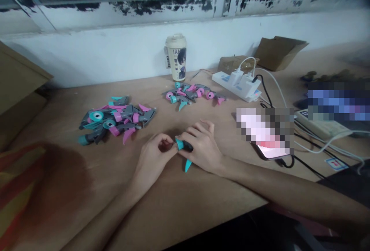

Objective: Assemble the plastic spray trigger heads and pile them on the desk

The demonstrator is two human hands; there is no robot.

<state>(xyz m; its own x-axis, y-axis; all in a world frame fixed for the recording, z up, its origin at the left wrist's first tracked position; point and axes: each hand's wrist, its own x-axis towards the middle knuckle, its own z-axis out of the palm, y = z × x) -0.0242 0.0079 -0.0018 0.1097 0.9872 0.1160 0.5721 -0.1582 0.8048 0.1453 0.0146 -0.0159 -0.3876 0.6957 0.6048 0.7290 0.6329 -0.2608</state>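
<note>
A small teal and dark plastic sprayer piece is held just above the near part of the light brown wooden table, between the two hands. The left hand is curled narrow, and the teal end of the piece is pinched by its thumb and first finger. The right hand is closed over the dark body, with the other fingers half spread. A pointed teal tip is seen under this hand, close to the table.

A cream paper cup with a closed lid is placed at the wall. What is inside it cannot be seen. The word "COFFEE" is printed down a side tag, the letters "IAM" are read near the top, and a drawn figure with dark hair is shown below.

An open brown cardboard box is placed further right, and its inside is hidden.

A larger heap of grey, teal and pink sprayer pieces is laid to the left of the hands, and a smaller heap of the same pieces is laid in front of the cup. A white power strip with white chargers is found to the right of that heap. The small blue and red sticker is too small to be read.
</note>
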